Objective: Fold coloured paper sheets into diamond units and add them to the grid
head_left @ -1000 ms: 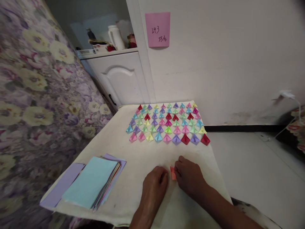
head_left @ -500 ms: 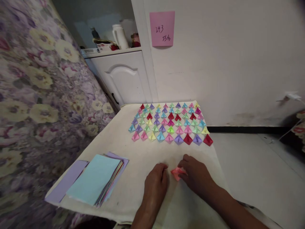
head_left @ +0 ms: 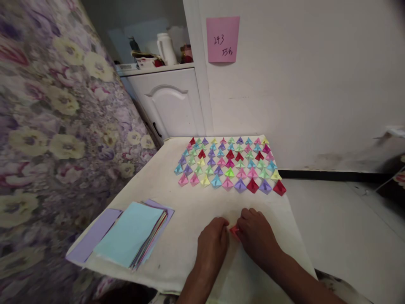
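A small coral-red folded paper piece [head_left: 234,231] lies low over the table between my two hands. My right hand [head_left: 257,236] is closed, its fingers gripping the right side of this piece and covering much of it. Just left of the piece, my left hand [head_left: 212,242] is curled with thumb and forefinger close together. Whether those fingertips pinch anything is hidden. Beyond the hands, several rows of folded paper pieces [head_left: 230,172] in red, pink, purple, blue, green and yellow cover the far part of the table.
On the left of the cream-covered table [head_left: 186,219] lies a stack of coloured paper [head_left: 131,232], light blue on top, with purple sheets [head_left: 95,236] beside it. A floral curtain [head_left: 63,139] hangs at left. Behind stand a white cabinet [head_left: 171,103] and a wall with a pink note [head_left: 223,40].
My right hand has closed further over the coral-red paper, so less of it shows. My left hand's fingertips have come nearer to it. The view has shifted slightly.
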A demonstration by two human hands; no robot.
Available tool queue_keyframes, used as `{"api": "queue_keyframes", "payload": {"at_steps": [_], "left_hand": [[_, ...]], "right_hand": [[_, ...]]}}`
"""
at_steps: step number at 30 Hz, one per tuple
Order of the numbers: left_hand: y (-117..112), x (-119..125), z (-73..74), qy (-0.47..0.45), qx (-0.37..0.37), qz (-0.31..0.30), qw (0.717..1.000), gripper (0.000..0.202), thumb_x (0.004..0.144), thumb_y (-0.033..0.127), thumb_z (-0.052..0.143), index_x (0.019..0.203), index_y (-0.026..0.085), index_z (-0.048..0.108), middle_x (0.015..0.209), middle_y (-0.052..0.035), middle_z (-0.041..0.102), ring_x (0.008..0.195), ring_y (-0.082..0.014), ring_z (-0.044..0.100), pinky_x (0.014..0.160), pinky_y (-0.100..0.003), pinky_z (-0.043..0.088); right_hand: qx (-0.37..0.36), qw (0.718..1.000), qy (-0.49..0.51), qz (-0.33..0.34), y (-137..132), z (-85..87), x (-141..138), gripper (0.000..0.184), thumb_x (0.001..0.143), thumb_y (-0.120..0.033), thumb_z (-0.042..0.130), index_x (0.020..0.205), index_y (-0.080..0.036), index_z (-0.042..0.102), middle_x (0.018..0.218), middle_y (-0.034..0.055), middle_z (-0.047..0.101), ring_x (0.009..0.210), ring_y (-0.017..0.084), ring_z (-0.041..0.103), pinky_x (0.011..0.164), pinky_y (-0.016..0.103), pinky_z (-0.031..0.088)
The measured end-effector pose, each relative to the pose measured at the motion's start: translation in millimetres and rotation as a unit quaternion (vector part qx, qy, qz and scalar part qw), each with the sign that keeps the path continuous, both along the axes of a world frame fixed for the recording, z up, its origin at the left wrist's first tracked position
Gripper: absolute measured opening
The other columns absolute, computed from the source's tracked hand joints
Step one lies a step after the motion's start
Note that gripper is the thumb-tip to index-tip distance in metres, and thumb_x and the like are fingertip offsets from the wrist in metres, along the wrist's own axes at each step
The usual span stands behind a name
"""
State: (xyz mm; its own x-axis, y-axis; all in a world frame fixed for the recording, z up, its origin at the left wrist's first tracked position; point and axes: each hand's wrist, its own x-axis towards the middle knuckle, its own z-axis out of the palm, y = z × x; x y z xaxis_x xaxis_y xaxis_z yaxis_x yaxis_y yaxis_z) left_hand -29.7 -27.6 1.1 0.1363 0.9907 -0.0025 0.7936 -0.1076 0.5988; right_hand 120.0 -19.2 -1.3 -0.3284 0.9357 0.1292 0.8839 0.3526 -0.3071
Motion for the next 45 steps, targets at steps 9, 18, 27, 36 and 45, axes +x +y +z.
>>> {"api": "queue_keyframes", "payload": {"at_steps": [9,18,27,36,45], "left_hand": [[1,-1,-3.9,-0.016,0.0,-0.001,1.0,0.024,0.081,0.015,0.038,0.089,0.021,0.06,0.088,-0.0046,0.064,0.081,-0.018,0.058,0.071,-0.027,0.039],[6,10,-2.1,0.0,0.023,-0.009,1.0,0.013,0.079,0.022,0.046,0.075,0.02,0.058,0.076,-0.0022,0.058,0.069,-0.0152,0.053,0.061,-0.024,0.035],[13,19,-11.2,0.024,0.02,-0.008,0.999,0.011,0.076,0.018,0.046,0.068,0.019,0.054,0.071,0.0001,0.054,0.065,-0.0129,0.05,0.057,-0.024,0.028],[10,22,-11.8,0.023,0.019,0.006,1.0,0.013,0.075,0.015,0.044,0.067,0.019,0.052,0.07,0.0008,0.053,0.063,-0.0122,0.048,0.055,-0.024,0.026],[10,12,3.5,-0.023,0.019,-0.007,1.0,0.015,0.079,0.022,0.045,0.076,0.021,0.059,0.078,-0.0014,0.057,0.071,-0.0151,0.053,0.06,-0.025,0.036]], "right_hand": [[0.016,1.0,-0.017,0.011,1,-1.8,-5,0.02,0.081,-0.012,0.052,0.064,-0.019,0.06,0.074,0.0025,0.056,0.075,0.018,0.046,0.066,0.032,0.024],[0.009,1.0,-0.002,0.006,3,-1.6,-2,0.017,0.08,-0.017,0.055,0.066,-0.019,0.063,0.075,0.0036,0.057,0.076,0.018,0.046,0.065,0.031,0.024],[-0.026,0.993,0.111,0.007,2,-1.9,11,0.014,0.075,-0.013,0.054,0.068,-0.02,0.064,0.077,0.0028,0.055,0.075,0.017,0.047,0.066,0.028,0.032],[-0.07,0.967,0.244,-0.037,12,6.9,41,0.014,0.073,-0.012,0.05,0.074,-0.021,0.061,0.074,-0.0002,0.057,0.068,0.014,0.052,0.064,0.026,0.039],[-0.077,0.966,0.245,-0.031,10,2.4,40,0.018,0.072,-0.011,0.048,0.075,-0.021,0.063,0.073,-0.0001,0.058,0.066,0.014,0.053,0.061,0.025,0.039]]}}
